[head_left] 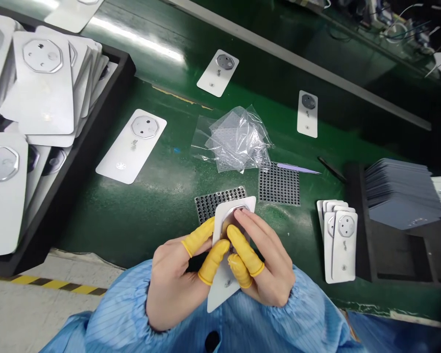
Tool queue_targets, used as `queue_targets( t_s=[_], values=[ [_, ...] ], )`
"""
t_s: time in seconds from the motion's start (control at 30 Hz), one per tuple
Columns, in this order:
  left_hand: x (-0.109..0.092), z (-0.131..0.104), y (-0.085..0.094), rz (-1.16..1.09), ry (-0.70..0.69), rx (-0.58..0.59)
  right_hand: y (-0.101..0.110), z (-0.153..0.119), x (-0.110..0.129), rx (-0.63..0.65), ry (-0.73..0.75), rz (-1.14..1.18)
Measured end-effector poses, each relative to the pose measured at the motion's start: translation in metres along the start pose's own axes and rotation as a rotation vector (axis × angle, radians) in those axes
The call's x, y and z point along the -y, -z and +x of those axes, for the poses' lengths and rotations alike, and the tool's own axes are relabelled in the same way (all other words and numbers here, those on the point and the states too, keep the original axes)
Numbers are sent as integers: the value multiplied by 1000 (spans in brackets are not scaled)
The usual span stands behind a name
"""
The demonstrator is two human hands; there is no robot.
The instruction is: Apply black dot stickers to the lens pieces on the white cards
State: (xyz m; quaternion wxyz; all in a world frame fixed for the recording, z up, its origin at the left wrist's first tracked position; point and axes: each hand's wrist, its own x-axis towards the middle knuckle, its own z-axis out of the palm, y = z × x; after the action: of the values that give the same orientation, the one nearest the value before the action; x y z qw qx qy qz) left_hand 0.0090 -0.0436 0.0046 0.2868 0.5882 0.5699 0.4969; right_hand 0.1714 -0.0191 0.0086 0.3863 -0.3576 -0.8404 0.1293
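Between my two hands a white phone back cover (220, 287) is held up at a tilt, its octagonal camera ring toward the top. My left hand (185, 264) grips its left edge, thumb on the face, with yellow finger cots on thumb and forefinger. My right hand (264, 260) presses thumb and forefinger, also in yellow cots, at the camera ring; its other fingers lie over the ring's upper part. Whether a small part is pinched there is hidden. Just behind the cover lies a sheet of small black dots (209, 203), and a second dotted sheet (279, 186) lies to its right.
Purple tweezers (297, 168) touch the second sheet beside clear plastic bags (238, 139). A black tray (106, 98) of covers stands left; one cover (132, 147) lies near it. At right are stacked covers (343, 245) and a dark bin (363, 220) of grey sheets (400, 196).
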Motion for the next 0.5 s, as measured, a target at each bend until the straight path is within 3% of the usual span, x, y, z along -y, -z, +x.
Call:
queue_targets(
  t_s=[0.3,0.4,0.5],
  values=[
    [-5,10,1,42,-59,-35,-6,-4,2,96,-26,-78],
    [0,11,-1,32,10,-23,-9,-5,-4,113,-82,71],
    [6,11,-3,-118,148,47,-7,-4,-10,53,-212,291]
  ],
)
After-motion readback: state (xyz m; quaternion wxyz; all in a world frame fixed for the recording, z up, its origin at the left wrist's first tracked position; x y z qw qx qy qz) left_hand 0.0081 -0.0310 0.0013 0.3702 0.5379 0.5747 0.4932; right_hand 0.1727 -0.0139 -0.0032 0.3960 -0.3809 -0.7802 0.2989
